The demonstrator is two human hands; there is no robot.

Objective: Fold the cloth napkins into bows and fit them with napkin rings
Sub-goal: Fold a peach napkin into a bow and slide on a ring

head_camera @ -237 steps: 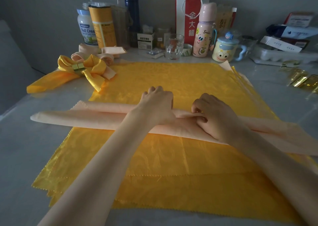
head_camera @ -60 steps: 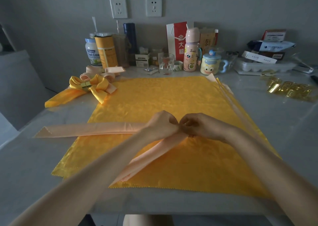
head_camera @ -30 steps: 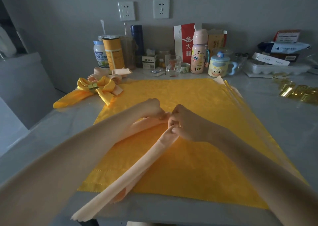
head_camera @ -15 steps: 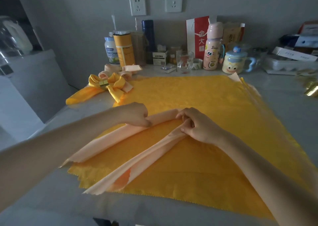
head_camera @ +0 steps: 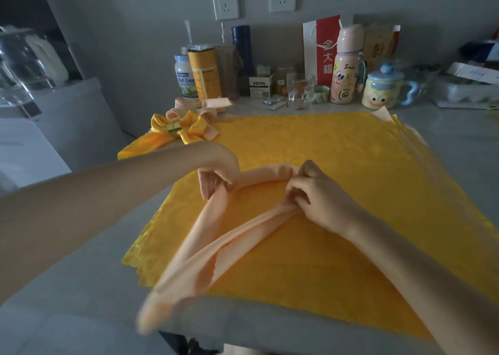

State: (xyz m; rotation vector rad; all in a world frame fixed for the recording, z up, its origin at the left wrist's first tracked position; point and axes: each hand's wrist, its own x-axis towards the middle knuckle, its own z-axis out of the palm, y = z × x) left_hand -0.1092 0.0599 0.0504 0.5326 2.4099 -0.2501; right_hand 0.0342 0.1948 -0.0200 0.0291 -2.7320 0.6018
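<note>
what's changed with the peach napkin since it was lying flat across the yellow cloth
The peach napkin, earlier a straight strip pressed flat, is now bent into a loop, both tails trailing toward the near table edge. The left hand and right hand have moved apart, each pinching a bend. The finished yellow bow and yellow cloths stayed put.

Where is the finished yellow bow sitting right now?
In the head view, the yellow bow lies at the table's far left, just off the yellow cloth's far-left corner, in front of the orange canister, beyond the left hand.
</note>
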